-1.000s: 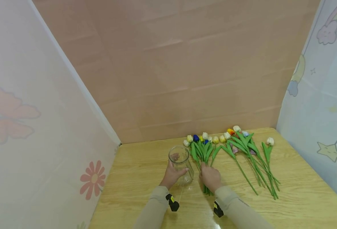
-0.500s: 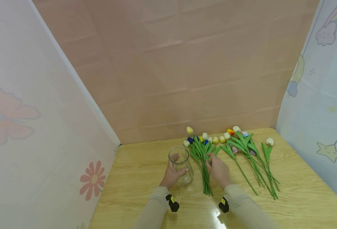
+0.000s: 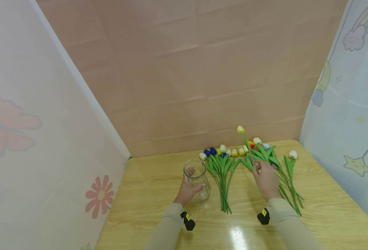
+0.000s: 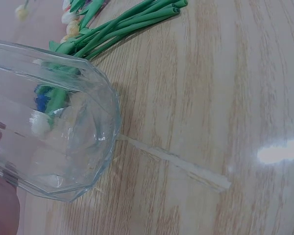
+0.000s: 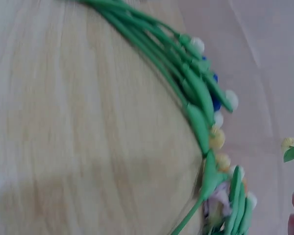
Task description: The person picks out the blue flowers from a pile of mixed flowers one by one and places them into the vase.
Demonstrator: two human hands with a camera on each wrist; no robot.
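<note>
The right hand has let go of the tulip bunch it gripped a second ago and is now farther right, in front of the looser tulips. It pinches a pale yellow tulip, lifted from that bunch, its bloom raised beyond the hand. Left of this hand, another blue bloom now shows.

Jar within the left hand's fingers, single tulip in the right hand's, tulip bunch between.
On the table, the bunch lies right of the left fingers, stem ends nearest the person. The single tulip's bloom is up beyond the right fingers; a tulip pile lies beyond and right of them, an outer tulip farther right. The strip lies nearer the person than the left fingers.
</note>
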